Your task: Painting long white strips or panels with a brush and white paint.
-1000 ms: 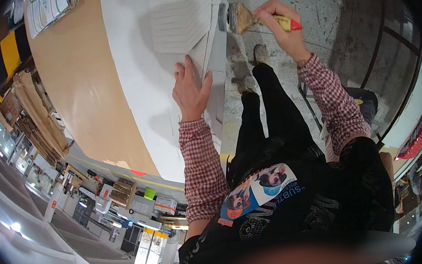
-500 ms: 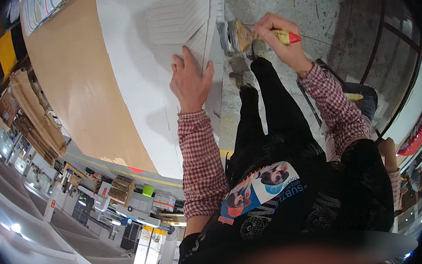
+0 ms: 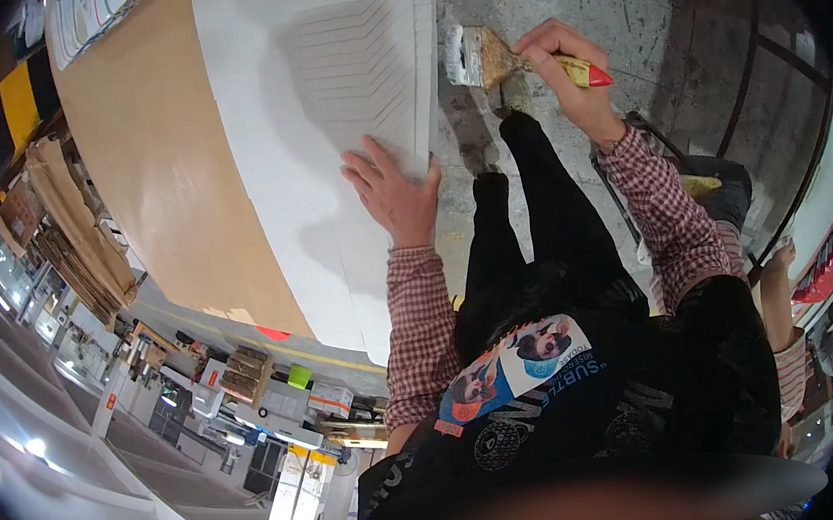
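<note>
Paper [image 3: 271, 124] on the bench [image 3: 155, 154]; left hand [image 3: 396, 197] at its right edge; farther right, brush [image 3: 490, 57] in right hand [image 3: 570, 63].

A workshop, it seems: concrete floor [image 3: 627, 4] right of the worktop [image 3: 160, 163], hazard stripes [image 3: 18, 102] and stacked cardboard [image 3: 85, 225] left.

Left hand [image 3: 394, 199] on white sheets [image 3: 274, 163], right hand [image 3: 570, 70] around a wide brush [image 3: 488, 57] (yellow-handled, red-tipped).

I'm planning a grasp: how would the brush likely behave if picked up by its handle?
The brush would probably feel head-heavy: its head is much broader than the handle. That wide head should also resist rolling.
</note>
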The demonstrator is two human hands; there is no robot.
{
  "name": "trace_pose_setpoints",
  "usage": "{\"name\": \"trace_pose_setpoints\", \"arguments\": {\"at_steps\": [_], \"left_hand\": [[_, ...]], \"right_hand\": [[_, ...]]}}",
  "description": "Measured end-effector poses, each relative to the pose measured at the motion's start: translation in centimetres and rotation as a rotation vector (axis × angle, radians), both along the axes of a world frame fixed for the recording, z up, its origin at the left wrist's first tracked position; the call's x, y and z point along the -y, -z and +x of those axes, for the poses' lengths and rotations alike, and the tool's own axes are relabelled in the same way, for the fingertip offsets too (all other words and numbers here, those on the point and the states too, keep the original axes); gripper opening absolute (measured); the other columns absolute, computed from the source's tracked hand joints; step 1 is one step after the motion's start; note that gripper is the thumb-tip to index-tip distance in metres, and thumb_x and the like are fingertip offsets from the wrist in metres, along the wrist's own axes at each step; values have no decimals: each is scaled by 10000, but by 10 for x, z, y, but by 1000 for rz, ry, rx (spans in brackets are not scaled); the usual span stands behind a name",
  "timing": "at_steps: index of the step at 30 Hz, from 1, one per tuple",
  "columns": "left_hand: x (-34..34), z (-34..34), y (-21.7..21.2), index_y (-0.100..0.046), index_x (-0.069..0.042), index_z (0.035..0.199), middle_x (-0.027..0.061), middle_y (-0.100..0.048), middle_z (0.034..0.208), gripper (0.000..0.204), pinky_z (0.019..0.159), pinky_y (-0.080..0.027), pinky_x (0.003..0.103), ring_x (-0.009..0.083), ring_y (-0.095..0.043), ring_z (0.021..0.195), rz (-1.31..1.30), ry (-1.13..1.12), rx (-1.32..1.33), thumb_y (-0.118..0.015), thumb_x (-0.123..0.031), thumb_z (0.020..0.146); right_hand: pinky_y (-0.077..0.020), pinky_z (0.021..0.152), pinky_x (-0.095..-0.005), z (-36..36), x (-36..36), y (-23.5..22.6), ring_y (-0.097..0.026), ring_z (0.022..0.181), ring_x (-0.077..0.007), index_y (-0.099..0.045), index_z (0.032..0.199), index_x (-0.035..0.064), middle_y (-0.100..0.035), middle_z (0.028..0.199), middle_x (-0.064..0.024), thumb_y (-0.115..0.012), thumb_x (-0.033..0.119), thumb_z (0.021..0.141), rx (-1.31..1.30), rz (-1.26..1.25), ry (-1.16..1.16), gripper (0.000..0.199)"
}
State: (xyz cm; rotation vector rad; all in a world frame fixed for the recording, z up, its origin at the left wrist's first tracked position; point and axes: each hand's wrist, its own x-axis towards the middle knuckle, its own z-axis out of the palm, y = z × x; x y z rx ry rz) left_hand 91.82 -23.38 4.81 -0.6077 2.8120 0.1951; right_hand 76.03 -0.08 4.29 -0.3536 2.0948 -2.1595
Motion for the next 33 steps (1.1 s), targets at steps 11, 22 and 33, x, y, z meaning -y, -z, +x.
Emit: {"name": "trace_pose_setpoints", "arguments": {"at_steps": [11, 22, 33], "left_hand": [[25, -22, -28, -391, -4, 1359, 353, -428, 1286, 769, 978, -393, 450, 515, -443, 1171, 319, 105, 51, -653, -396, 753], [22, -33, -33, -433, 13, 1320, 336, -476, 1231, 729, 836, -468, 438, 451, -539, 1053, 320, 146, 74, -637, -410, 763], [-21, -18, 1, -428, -32, 1337, 304, -447, 1297, 815, 926, -441, 426, 425, -483, 1168, -26, 66, -194, -703, -464, 704]], "right_hand": [[-453, 671, -266, 4, 12, 8, -580, 761, -151, -571, 786, -33, -613, 835, -97, -602, 8, 832, -132, 68, 53, 68], [-456, 652, -256, 10, 5, 3, -588, 739, -143, -578, 782, -20, -626, 824, -87, -604, 7, 830, -158, 63, 85, 61], [-454, 672, -276, 62, -10, -19, -588, 753, -153, -588, 769, -30, -625, 812, -98, -577, 41, 857, -30, 52, -1, 113]]}}
